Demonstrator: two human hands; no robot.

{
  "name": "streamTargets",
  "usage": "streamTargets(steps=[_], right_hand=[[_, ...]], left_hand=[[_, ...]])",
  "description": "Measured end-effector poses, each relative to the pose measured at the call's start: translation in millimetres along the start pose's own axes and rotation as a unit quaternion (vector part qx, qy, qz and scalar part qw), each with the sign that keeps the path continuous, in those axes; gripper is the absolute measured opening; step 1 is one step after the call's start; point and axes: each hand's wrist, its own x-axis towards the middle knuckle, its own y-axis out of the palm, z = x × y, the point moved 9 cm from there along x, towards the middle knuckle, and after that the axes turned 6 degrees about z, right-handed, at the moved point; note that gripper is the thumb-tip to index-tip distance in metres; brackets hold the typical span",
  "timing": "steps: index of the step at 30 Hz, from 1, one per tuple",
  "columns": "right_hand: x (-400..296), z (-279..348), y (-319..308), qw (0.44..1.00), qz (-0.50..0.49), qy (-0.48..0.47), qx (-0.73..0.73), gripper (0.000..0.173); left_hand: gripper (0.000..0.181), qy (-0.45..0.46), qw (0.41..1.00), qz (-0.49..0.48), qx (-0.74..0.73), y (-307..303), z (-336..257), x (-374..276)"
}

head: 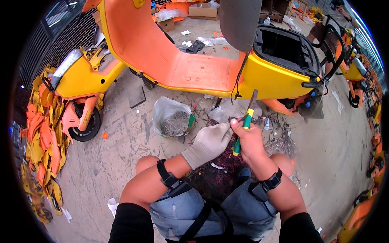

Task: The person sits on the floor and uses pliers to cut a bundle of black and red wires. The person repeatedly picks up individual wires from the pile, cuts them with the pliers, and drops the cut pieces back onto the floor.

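My right hand (249, 138) is bare and closed around the green and yellow handle of a knife-like tool (251, 103), whose dark, worn blade points up and away from me. In a pale knitted glove, my left hand (210, 142) meets the right one, its fingertips pinching something small and dark that I cannot make out. Below both hands lies a heap of dark and reddish wire scraps (217, 170) between my knees. To the left of them stands a plastic-lined container (161, 106) holding many thin, grey metal-like strands (176, 124).
A yellow and orange scooter body (200, 71) spans the space ahead, with its open seat compartment (282, 45) at right. Piled scooter panels (45, 121) line the left side. Cardboard boxes (203, 12) lie behind. Another person (322, 39) is at the upper right, beside more scooters.
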Motion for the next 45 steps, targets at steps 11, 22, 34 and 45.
streamTargets(steps=[11,22,34,45], right_hand=[[-3,-4,8,0.998,0.026,0.022,0.046,0.017],[3,-10,-8,0.981,-0.014,0.111,0.159,0.02],[17,46,-80,0.972,-0.175,-0.039,0.153,0.024],[6,40,-8,0.983,0.045,-0.043,-0.172,0.028]], left_hand=[[0.021,-0.005,0.994,0.041,-0.101,-7,5,-3],[0.02,0.021,0.991,0.031,-0.128,2,-5,1],[0.018,-0.025,0.995,-0.01,-0.097,-14,10,-25],[0.024,-0.118,0.946,-0.096,-0.287,-38,63,-3]])
